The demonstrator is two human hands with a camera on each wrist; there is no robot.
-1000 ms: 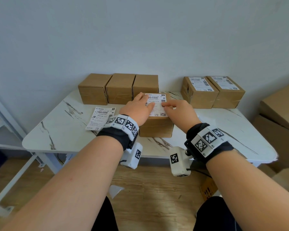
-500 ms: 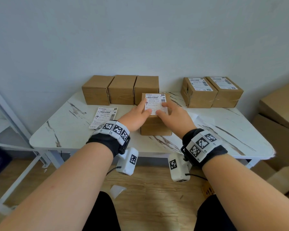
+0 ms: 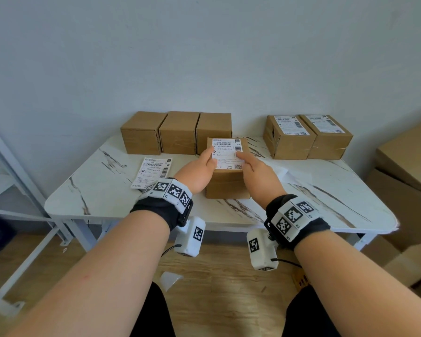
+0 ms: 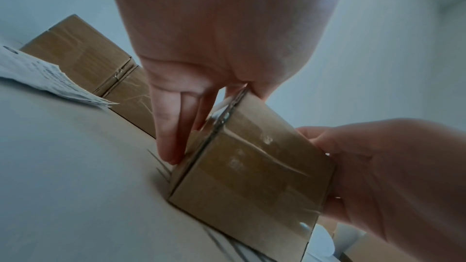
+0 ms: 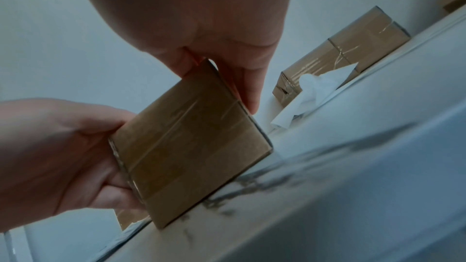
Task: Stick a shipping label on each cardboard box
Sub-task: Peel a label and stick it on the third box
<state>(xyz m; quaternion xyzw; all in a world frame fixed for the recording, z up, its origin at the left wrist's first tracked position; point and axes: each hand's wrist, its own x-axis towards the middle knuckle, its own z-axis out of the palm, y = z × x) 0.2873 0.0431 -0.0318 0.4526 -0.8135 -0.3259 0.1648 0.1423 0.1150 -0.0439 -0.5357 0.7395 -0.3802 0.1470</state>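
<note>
A small cardboard box (image 3: 227, 186) stands on the white marble table (image 3: 102, 198), with a shipping label (image 3: 226, 153) stuck on its top. My left hand (image 3: 204, 165) grips the box's left side, thumb lying on the label. My right hand (image 3: 248, 165) grips the right side the same way. In the left wrist view the fingers (image 4: 174, 127) run down the side of the box (image 4: 252, 166). The right wrist view shows the box (image 5: 191, 142) pinched between both hands.
Three plain boxes (image 3: 178, 132) line the back left, close behind the held box. Two labelled boxes (image 3: 306, 137) stand back right. Loose labels (image 3: 153, 172) lie to the left, crumpled backing paper (image 3: 289, 175) to the right. Large cartons (image 3: 408, 166) stand beyond the table's right edge.
Both hands slid off the top of the label toward me and down onto the box's sides, leaving only the thumbs on top. The box stayed in place.
</note>
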